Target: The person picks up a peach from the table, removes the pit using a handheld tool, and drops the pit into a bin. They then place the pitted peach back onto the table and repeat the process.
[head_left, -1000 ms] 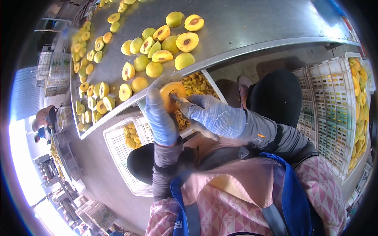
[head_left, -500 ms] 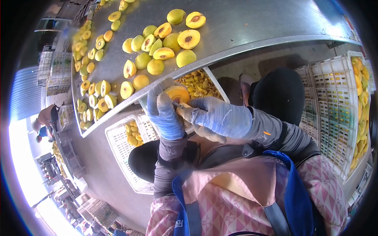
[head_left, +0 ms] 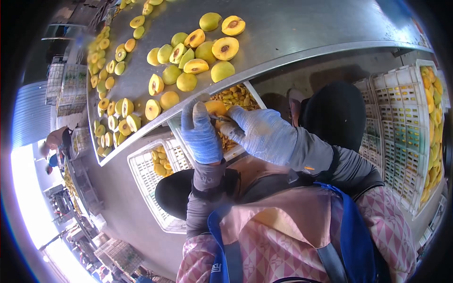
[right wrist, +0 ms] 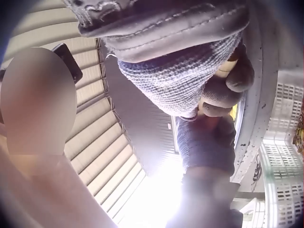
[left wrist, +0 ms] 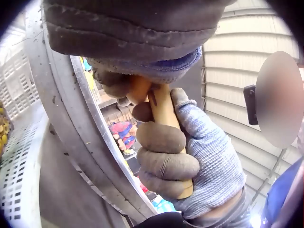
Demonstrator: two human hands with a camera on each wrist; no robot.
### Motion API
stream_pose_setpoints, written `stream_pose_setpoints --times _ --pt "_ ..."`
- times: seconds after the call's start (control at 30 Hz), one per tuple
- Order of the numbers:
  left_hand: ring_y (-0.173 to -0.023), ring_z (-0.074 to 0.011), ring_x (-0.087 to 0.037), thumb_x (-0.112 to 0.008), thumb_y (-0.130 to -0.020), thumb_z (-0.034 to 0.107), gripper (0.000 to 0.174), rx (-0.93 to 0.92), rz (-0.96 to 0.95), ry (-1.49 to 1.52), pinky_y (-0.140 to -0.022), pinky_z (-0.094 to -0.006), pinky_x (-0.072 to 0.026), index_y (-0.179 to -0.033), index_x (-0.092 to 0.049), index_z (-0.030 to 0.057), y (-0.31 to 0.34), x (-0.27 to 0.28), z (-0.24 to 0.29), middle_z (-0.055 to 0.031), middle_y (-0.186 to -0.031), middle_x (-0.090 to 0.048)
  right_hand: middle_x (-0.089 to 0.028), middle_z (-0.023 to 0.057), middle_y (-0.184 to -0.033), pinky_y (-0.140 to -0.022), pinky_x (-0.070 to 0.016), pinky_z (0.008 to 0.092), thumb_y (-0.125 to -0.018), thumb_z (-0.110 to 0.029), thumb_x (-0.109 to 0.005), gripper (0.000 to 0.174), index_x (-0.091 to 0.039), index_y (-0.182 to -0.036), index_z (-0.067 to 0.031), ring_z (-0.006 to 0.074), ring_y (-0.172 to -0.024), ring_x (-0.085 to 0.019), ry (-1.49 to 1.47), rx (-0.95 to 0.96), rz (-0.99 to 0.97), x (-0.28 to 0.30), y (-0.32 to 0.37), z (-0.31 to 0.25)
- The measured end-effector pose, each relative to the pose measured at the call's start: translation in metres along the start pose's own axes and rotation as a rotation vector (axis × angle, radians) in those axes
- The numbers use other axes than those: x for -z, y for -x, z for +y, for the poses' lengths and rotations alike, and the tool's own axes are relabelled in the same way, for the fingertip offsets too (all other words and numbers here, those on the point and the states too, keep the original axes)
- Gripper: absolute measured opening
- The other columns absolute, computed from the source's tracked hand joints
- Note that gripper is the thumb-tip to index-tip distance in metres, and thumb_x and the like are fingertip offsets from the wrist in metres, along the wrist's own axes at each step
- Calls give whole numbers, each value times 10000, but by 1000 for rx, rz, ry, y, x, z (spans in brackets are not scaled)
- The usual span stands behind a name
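My left hand point(head_left: 203, 137) covers much of the orange fruit point(head_left: 215, 108), so its underside is hidden. My right hand point(head_left: 269, 137) wraps most of the wooden handle point(left wrist: 164, 114), and I can't make out the tool's tip. My hands and wrists hide part of the tray of yellow pieces point(head_left: 252, 92). The bench point(head_left: 302, 28) runs past the top edge; the person point(head_left: 57, 140) far left is blurred.
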State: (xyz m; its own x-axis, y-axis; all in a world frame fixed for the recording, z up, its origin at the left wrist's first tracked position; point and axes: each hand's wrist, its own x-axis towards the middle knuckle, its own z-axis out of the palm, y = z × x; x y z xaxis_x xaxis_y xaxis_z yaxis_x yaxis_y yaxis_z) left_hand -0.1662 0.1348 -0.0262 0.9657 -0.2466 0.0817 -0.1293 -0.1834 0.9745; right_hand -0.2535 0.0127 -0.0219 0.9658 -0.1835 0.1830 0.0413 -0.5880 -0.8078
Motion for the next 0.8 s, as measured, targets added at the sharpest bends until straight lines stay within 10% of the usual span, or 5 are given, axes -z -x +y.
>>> stream_pose_setpoints --times 0.43,0.73,0.8 --pt "-863 -157 -625 -473 -1015 402 480 -125 -34 -42 -723 -300 -521 -1078 -622 -51 3 9 -7 -83 -963 -644 -650 211 -719 -611 -541 450 -968 -404 -535 387 -611 -979 -24 382 -667 -662 -105 -5 -107 3 -3 1" --pt "-859 -251 -654 -525 -955 80 345 17 -70 157 -739 -335 -547 -1299 -520 62 7 25 -14 -154 -1028 -642 -675 234 -903 -795 -523 419 -983 -380 -528 421 -624 -1125 4 395 -881 -658 -428 -111 -272 1 -6 -3" --pt "-869 -219 -647 -494 -997 225 316 -295 -66 -145 -729 -335 -538 -1169 -602 -18 10 25 -14 -122 -1017 -636 -677 234 -933 -814 -519 411 -987 -373 -524 421 -625 -1133 9 393 -906 -655 -430 -147 -298 -1 -4 -8"
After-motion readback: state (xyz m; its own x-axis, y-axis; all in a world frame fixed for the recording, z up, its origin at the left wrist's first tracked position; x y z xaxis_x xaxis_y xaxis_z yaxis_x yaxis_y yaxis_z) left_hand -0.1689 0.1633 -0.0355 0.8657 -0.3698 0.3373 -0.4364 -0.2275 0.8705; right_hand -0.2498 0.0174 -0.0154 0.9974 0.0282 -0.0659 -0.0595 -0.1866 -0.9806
